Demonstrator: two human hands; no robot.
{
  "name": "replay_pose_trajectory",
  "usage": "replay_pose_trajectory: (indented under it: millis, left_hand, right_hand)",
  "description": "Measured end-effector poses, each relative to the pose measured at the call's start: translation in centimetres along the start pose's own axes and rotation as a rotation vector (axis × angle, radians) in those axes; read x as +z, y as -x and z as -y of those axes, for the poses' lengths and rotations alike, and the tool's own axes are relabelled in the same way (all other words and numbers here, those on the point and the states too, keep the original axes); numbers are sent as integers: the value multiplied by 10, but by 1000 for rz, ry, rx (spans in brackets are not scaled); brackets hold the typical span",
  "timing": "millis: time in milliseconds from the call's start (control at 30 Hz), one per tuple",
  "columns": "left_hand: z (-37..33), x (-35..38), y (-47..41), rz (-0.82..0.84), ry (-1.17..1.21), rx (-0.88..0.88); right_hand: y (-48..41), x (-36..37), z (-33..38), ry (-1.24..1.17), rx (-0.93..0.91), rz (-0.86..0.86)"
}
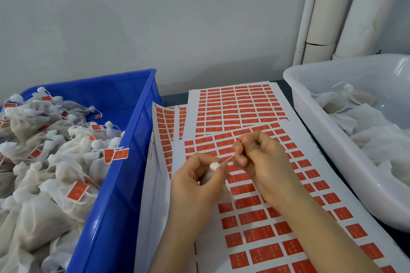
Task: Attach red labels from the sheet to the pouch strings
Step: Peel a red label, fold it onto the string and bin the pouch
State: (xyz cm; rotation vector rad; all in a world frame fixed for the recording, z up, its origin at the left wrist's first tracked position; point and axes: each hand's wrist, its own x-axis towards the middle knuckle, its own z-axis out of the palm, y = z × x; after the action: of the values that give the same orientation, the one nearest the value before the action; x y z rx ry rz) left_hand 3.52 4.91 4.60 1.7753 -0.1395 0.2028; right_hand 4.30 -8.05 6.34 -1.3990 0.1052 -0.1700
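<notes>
My left hand (pixel 199 180) grips a small white pouch (pixel 214 166) by its gathered neck, above the label sheets. My right hand (pixel 259 157) pinches the pouch's thin string (pixel 230 157) and holds it taut up and to the right. I see no label between the fingers. Under both hands lies the top sheet of red labels (pixel 261 217), with several gaps where labels are gone. Most of the pouch's body is hidden by my left hand.
A blue bin (pixel 124 162) at the left holds several white pouches with red labels on their strings. A white tub (pixel 332 139) at the right holds unlabelled pouches. More label sheets (pixel 237 106) lie farther back. White pipes (pixel 332 17) run up the wall.
</notes>
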Motion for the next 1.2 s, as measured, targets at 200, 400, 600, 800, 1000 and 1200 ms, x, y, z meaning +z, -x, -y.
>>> replay_pose_trajectory:
  millis: [200, 400, 600, 800, 1000, 1200]
  left_hand:
    - [4, 3, -2, -61, -103, -57]
    - [1, 4, 1, 27, -101, -104]
    - [-7, -1, 0, 135, -38, -233]
    - [-11, -2, 1, 208, 7, -174]
    - [-9, -10, -2, 249, 90, -245]
    - [-4, -9, -2, 362, 40, -312]
  right_hand:
    - [-1, 1, -2, 38, -2, -20]
    - [-3, -4, -1, 23, -15, -65]
    - [-2, -7, 2, 268, -220, 21]
    - [-4, -4, -2, 451, -274, 43]
    - [-7, -10, -5, 509, -330, 44]
    - [-7, -9, -11, 571, -382, -23]
